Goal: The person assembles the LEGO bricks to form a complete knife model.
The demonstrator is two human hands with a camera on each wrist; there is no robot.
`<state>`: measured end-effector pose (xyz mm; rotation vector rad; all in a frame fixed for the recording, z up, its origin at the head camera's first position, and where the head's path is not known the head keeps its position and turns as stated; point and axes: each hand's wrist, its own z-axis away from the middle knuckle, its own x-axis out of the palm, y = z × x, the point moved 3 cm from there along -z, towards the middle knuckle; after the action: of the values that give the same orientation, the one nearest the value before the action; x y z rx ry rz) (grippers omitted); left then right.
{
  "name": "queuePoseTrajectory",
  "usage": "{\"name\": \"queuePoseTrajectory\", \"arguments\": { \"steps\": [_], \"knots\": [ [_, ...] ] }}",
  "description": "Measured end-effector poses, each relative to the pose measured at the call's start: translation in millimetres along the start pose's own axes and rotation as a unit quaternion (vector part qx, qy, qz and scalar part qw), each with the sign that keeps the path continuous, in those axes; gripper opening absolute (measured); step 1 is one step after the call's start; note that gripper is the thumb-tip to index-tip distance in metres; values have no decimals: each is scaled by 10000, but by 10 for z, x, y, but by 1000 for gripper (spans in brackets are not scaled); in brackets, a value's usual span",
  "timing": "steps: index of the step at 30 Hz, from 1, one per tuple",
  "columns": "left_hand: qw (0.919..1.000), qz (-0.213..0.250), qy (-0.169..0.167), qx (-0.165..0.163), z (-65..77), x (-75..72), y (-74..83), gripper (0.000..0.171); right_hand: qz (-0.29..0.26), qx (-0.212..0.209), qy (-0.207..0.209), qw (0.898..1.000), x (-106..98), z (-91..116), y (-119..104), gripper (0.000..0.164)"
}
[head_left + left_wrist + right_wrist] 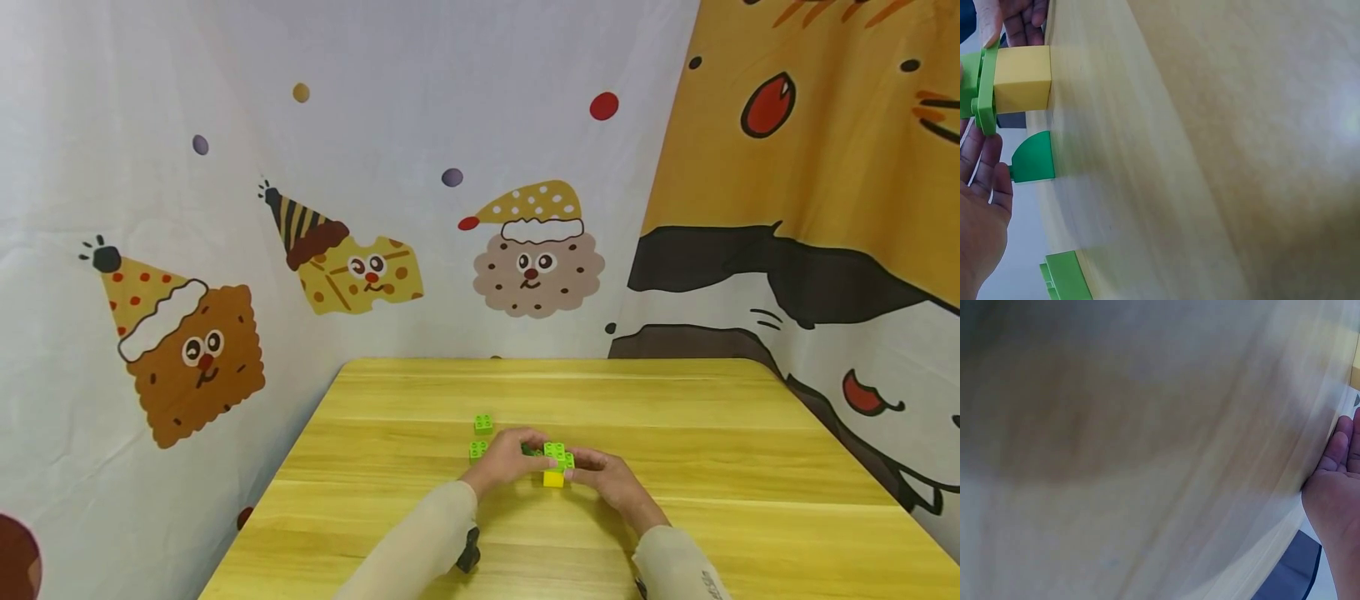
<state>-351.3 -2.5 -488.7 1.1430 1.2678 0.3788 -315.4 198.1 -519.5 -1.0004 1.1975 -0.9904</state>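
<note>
A small stack of toy building blocks stands on the table: a yellow block at the bottom, a flat light green block on it, and a light green block on top. My left hand holds the top block from the left, thumb on its near side. From the right, my right hand grips the flat block's edge, its thumb in front and fingers behind. In the left wrist view, a dark green rounded block stands on the table beside my left fingers. The right wrist view does not show the right fingertips' contact.
Two more light green blocks, one farther back and one nearer block, lie left of the stack, beside my left hand. The wooden table reaches back to a printed cloth.
</note>
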Motion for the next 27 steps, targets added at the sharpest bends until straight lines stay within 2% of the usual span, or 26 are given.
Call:
{"name": "queuePoseTrajectory", "arguments": {
  "steps": [7, 18, 27],
  "knots": [
    [9999, 151, 8, 6, -6, 3, -23, 29, 35, -46, 2, 10000, 10, 3, 2, 49],
    [9995, -41, -39, 318, -5, 3, -3, 25, 118, 3, -61, 9999, -3, 10, -6, 50],
    [9992, -62, 19, 393, -1, 51, -36, 26, 162, -30, -57, 9998, 6, 29, -13, 49]
  ]
}}
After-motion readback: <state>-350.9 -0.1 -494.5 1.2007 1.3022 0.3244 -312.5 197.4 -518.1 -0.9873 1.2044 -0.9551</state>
